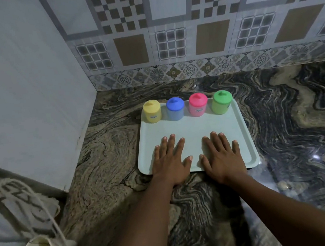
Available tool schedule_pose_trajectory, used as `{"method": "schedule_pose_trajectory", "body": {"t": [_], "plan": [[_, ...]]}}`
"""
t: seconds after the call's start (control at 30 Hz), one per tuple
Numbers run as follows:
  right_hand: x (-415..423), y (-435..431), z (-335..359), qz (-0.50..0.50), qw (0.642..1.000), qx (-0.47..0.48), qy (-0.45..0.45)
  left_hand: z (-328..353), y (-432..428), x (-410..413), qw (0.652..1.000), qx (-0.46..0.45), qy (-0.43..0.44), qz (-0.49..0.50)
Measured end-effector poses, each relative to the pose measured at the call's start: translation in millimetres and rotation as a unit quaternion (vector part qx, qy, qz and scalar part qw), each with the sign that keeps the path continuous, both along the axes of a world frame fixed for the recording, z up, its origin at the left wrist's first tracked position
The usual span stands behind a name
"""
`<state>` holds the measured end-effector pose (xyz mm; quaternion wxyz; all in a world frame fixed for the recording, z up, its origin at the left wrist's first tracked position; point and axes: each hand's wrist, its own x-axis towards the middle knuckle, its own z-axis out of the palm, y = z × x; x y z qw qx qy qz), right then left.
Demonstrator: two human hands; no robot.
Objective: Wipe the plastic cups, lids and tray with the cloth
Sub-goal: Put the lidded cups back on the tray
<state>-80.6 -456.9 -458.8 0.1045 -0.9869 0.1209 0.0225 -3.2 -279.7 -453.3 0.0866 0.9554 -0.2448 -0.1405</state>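
A pale green tray (194, 125) lies on the marbled counter. Along its far edge stand a yellow cup (152, 112), a blue cup (175, 109), a pink cup (197, 105) and a green cup (221, 102), each upright with a lid of its own colour on top. My left hand (170, 160) lies flat, palm down, on the near left part of the tray, fingers spread. My right hand (221, 155) lies flat beside it on the near right part. Neither hand holds anything. No cloth shows on the counter.
The counter (290, 128) ends at a tiled back wall and a plain white wall (22, 88) on the left. A pale fabric bag with cords (28, 229) hangs at the lower left, off the counter's edge. Something dark sits at the far right edge.
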Motion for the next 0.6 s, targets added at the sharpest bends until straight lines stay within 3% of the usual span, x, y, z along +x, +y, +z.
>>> {"method": "schedule_pose_trajectory", "body": {"t": [0.6], "plan": [[124,-51,0,-0.020,1.000,-0.002,0.003,2,-55,128,1.000,0.015,-0.003,-0.013]]}}
